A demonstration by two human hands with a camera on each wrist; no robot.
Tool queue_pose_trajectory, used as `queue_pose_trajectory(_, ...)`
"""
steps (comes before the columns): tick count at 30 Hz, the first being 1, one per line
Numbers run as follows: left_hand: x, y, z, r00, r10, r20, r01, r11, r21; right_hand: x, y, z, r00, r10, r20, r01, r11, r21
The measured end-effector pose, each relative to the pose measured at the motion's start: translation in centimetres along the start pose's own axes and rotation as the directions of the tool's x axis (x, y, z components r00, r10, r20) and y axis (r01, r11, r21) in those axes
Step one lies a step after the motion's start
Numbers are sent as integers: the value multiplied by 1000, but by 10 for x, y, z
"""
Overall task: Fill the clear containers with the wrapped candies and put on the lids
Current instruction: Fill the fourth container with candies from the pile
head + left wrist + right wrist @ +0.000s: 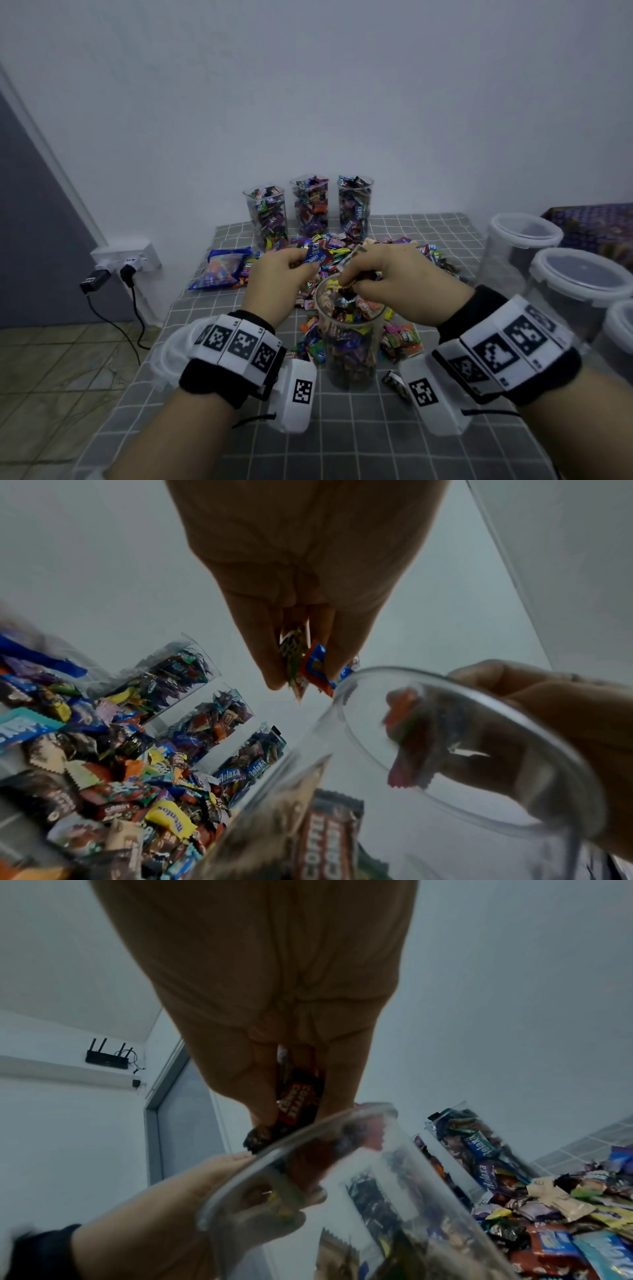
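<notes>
A tall clear container [347,346], mostly full of wrapped candies, stands at the table's centre. My left hand [304,265] grips several candies, a blue wrapper on top, just left of and above the rim. In the left wrist view its fingers [270,669] pinch orange and green wrappers [308,664] beside the rim [507,723]. Over the container's mouth, my right hand [352,279] holds a few candies. The right wrist view shows a dark coffee candy [298,1104] pinched just above the rim [308,1134]. A loose candy pile [346,246] lies behind the container.
Three filled, lidless containers [311,205] stand at the back by the wall. Lidded empty tubs [579,284] line the right edge. A blue candy bag [222,267] lies at the left. A pale lid-like ring [168,356] sits under my left wrist. One stray candy [394,378] lies nearby.
</notes>
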State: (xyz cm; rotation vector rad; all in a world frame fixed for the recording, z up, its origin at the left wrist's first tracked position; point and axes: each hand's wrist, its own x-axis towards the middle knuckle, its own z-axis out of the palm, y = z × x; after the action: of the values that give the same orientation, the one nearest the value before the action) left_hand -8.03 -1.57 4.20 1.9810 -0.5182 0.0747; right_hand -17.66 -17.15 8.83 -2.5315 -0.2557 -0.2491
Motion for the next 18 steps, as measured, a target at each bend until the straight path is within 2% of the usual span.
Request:
queue_pose_trajectory(5,-2,1,-2,1000,8,-12,-8,1000,-26,0,0,3,1000,-22,-14,21,999,-40)
queue_pose_trajectory(9,-4,3,-3,1000,-9,-23,8,998,-57,-6,6,8,980,19,-200,-13,999,31)
queue_pose_trajectory(10,-4,4,-4,1000,-13,-19,11,997,-77,-9,8,11,978,45,-203,-36,998,48)
queue_pose_trajectory(12,-7,10,-5,1000,-12,-14,10,994,-108,-14,14,19,986,134,-97,-124,987,102)
queue_pose_trajectory(15,-8,15,-6,1000,2,-9,-3,991,-132,-19,22,32,968,235,89,-251,915,316)
queue_pose_trajectory(18,-10,22,-7,999,35,40,-29,990,-141,-19,31,40,954,284,97,-298,858,418)
